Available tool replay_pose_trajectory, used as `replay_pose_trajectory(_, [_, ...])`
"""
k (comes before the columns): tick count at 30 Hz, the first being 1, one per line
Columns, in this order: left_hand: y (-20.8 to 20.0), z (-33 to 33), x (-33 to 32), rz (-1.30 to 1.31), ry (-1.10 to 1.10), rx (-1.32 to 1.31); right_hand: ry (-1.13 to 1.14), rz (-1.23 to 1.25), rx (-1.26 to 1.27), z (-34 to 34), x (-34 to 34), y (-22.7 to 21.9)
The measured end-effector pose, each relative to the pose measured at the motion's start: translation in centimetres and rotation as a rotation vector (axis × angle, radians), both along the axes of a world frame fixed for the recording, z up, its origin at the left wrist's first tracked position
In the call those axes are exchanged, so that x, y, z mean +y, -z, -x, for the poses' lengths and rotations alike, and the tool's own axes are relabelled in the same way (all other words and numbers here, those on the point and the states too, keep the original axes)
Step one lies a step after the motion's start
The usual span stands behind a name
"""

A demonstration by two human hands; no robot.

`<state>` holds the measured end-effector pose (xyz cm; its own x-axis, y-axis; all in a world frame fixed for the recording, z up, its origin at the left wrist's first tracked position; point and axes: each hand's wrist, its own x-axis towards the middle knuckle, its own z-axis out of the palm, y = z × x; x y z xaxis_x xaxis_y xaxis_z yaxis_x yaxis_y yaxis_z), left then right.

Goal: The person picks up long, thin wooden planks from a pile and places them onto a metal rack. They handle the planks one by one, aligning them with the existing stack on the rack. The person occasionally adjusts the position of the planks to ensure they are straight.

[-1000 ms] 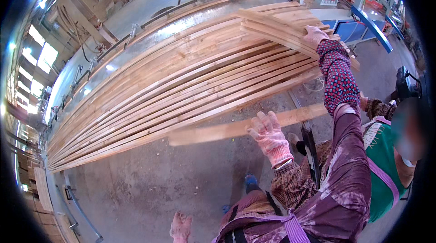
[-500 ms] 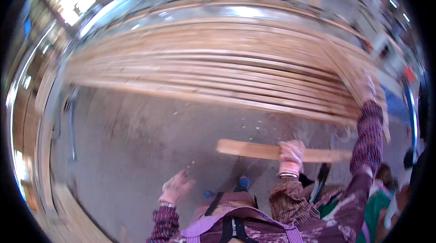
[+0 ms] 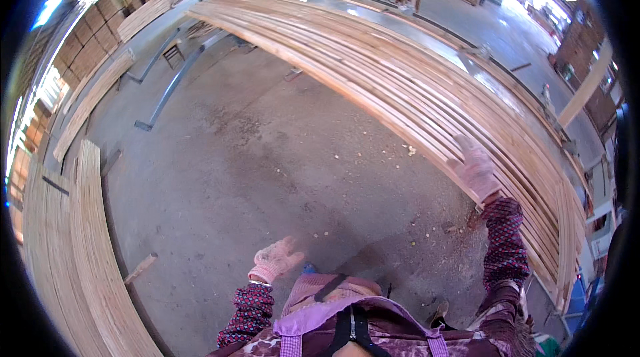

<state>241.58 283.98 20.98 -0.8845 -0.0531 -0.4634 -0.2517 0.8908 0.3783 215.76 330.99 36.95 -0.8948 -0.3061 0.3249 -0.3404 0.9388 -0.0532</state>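
Note:
Long, narrow wooden strips (image 3: pixel 373 70) lie side by side in a wide row, running from the right up to the far left. My right hand (image 3: pixel 476 167), in a pale pink work glove, is at the near edge of this row with its fingers stretched over the strips. It grips none of them; whether the palm presses on the wood I cannot tell. My left hand (image 3: pixel 276 258), gloved alike and a little blurred, hangs over the concrete floor. Its fingers are apart and it holds nothing.
Stacked boards (image 3: pixel 90 224) lie along the left, with another stack (image 3: pixel 93 104) beyond. A blue-grey metal bar (image 3: pixel 170 90) slants down to the floor (image 3: pixel 220 177). Wood chips are scattered near the strips. A pale post (image 3: pixel 587 84) stands at the right.
The view has swung left. My right hand has gone from a slanting strip at the right end to the row's near edge. The co-worker's gloved hand with a short board is out of view.

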Motion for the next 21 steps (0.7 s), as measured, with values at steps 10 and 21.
replay_pose_trajectory(10, [-17.2,-15.0,-7.6,0.075,-0.312,0.031,-0.515,-0.217,-0.333,-6.6,-22.3,-14.6])
replay_pose_trajectory(21, [-28.2,-23.6,-2.4,0.102,-0.622,0.008,-0.640,0.034,-0.593,-9.6,-26.5,-20.5])
